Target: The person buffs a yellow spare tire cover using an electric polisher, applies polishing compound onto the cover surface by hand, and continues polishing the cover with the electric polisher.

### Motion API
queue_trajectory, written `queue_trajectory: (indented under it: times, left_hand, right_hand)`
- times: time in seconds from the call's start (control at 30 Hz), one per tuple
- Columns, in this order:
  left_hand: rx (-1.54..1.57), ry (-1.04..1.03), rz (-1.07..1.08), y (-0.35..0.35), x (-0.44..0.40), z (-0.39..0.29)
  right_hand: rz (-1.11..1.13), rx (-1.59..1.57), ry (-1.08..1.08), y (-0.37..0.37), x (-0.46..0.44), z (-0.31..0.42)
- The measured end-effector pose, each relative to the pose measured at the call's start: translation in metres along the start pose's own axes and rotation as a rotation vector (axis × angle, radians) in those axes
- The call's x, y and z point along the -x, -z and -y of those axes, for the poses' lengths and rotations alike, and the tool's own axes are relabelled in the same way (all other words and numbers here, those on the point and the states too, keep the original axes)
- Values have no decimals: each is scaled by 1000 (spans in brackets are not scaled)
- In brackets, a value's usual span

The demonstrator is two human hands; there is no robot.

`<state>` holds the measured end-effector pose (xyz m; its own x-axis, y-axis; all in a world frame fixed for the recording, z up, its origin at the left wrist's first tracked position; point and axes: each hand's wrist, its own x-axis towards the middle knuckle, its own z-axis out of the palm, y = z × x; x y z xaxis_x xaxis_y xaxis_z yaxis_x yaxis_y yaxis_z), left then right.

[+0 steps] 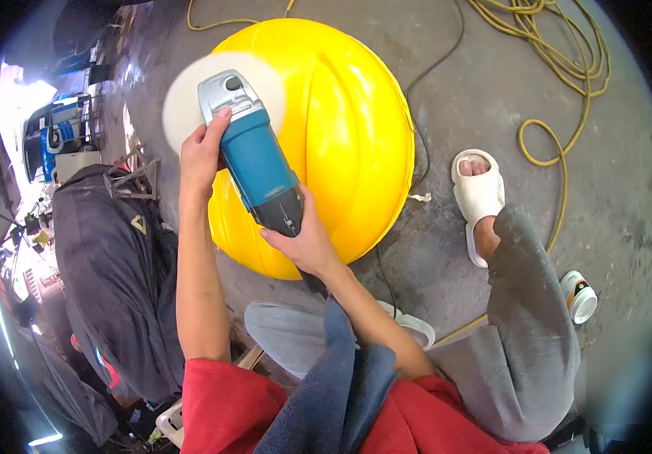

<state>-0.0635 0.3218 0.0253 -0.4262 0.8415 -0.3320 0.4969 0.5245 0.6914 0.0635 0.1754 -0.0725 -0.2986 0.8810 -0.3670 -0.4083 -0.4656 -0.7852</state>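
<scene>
A teal, black and silver angle polisher [258, 155] lies across a large glossy yellow rounded shell [360, 144] with raised ridges. Its round white pad [182, 98] looks blurred and overlaps the shell's upper left part. My left hand [203, 155] grips the polisher's side close to the silver head, thumb on top. Around the black rear handle my right hand [307, 238] is closed, thumb toward the left. The underside of the tool and most of the fingers of both hands are hidden.
A dark cable [436, 64] runs over the concrete floor behind the shell. Coiled yellow hose [587, 68] lies at upper right. A white can [579, 299] rests beside my leg. At left stand a dark-covered bulky object [114, 272] and a metal frame [133, 174].
</scene>
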Motion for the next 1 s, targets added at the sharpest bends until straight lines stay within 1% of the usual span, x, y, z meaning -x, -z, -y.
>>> queue_trajectory:
  times: [0.07,0.13,0.17,0.23,0.27,0.37,0.4,0.43,0.47,0.53,0.57,0.63,0.67,0.73,0.8,0.87,0.9,1.0]
  left_hand:
    - [-42,-15,-6,-1,-4,-6]
    - [-131,-37,109,-6,-7,-15]
    - [-116,-51,126,-10,-7,-20]
    - [-114,-27,103,-6,-17,-19]
    - [-113,-13,86,-5,-19,-20]
    - [-87,13,65,-1,-21,-25]
    - [-101,12,47,0,-22,-27]
    - [-89,-7,84,-1,-21,-26]
    - [-78,0,74,-3,-17,-22]
    - [-149,-62,155,-6,-11,-14]
    - [-138,-68,175,-7,-3,-5]
    - [-118,-72,148,-3,21,11]
    - [-107,-85,131,0,35,20]
    - [-53,-77,89,5,67,38]
    - [-93,-67,52,14,97,53]
    - [-41,-58,16,22,122,80]
    - [-6,-41,-13,26,137,90]
    - [76,10,-84,31,179,122]
  right_hand:
    - [14,13,-18,-2,-2,1]
    - [-130,66,140,-8,-1,1]
    - [-122,70,136,-11,-2,0]
    - [-112,-74,23,-15,-5,-2]
    - [-114,-72,20,-13,-10,1]
    - [-9,-84,2,-10,-23,8]
    - [-21,-97,25,-11,-24,8]
    - [-19,-98,33,-13,-20,5]
    - [-17,-99,40,-14,-16,3]
    - [-88,-97,2,-17,6,-8]
    - [-107,-92,-11,-17,15,-12]
    - [-134,120,113,-4,37,-14]
    - [-124,132,108,-2,49,-15]
    - [-65,126,-7,0,75,-16]
    - [-43,176,-12,-2,97,-33]
    - [27,147,-197,0,118,-48]
    - [46,188,-109,1,128,-52]
    - [94,255,-70,11,158,-64]
